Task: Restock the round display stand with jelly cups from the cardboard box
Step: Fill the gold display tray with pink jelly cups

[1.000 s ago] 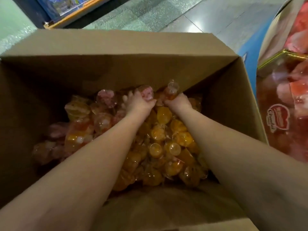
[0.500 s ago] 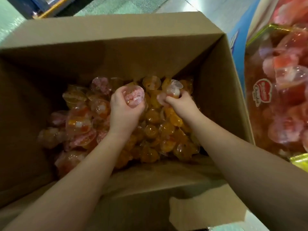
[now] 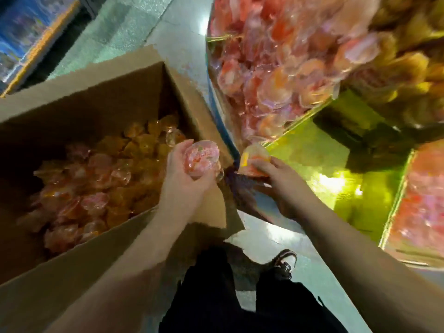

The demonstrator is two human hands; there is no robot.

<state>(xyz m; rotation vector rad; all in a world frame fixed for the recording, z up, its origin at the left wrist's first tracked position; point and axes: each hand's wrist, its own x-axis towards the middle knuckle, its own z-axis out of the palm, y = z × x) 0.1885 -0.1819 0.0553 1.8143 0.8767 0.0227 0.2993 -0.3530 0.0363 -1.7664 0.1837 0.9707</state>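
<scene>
The open cardboard box stands at the left, holding several orange and pink jelly cups. My left hand is above the box's right wall, shut on a pink jelly cup with its lid facing up. My right hand is right of the box, past its edge, shut on an orange jelly cup. The round display stand fills the right side, with yellow-green dividers and compartments heaped with pink and red cups. My right hand's cup is close to the stand's lower edge.
A second compartment of pink cups lies at the right edge. Yellowish cups fill the top right. My dark trousers and a shoe are on the shiny tiled floor below. A blue shelf stands top left.
Both hands have lifted out of the box, each with a cup, and moved right toward the stand. The view has swung right, bringing the stand into view.
</scene>
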